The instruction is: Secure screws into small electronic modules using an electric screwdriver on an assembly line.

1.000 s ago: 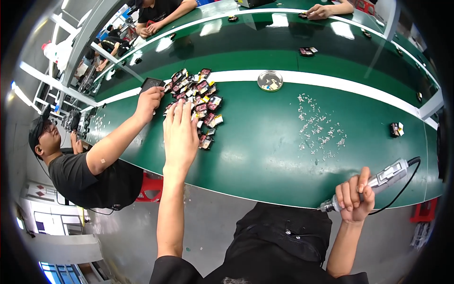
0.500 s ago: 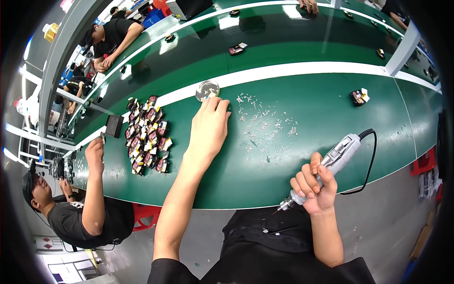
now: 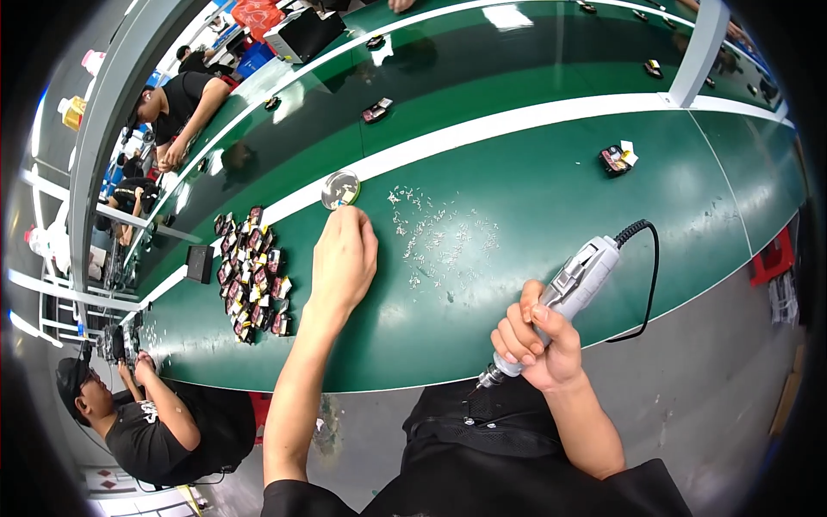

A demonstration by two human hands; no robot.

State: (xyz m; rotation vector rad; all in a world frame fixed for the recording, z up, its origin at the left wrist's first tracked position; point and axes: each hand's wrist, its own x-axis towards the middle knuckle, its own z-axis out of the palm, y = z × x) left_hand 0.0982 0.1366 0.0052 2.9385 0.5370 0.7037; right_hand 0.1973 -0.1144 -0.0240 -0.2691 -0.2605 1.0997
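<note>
My right hand (image 3: 538, 345) is wrapped round a grey corded electric screwdriver (image 3: 575, 280), held tilted over the table's near edge. Its thin metal tip points down and left, toward my lap. My left hand (image 3: 345, 261) reaches over the green table to a small round clear dish (image 3: 330, 191) with pale bits in it. The fingers of that hand are bent together at the dish's near rim, beside a small blue spot. Whatever they may pinch is hidden. Right of this hand, many tiny white pieces (image 3: 439, 241) lie scattered on the table.
Left of my left arm is a cluster of small black units (image 3: 245, 284) with white and yellow tags, beside a black box (image 3: 199, 264). One similar unit (image 3: 617, 160) sits at the right. A co-worker (image 3: 159, 426) sits at left. Beyond the white rail, units lie on a green belt (image 3: 482, 60).
The view has shifted, so the table appears farther left. My left hand stays by the dish, and my right keeps its grip. The co-worker's raised hand has come down from near the black box.
</note>
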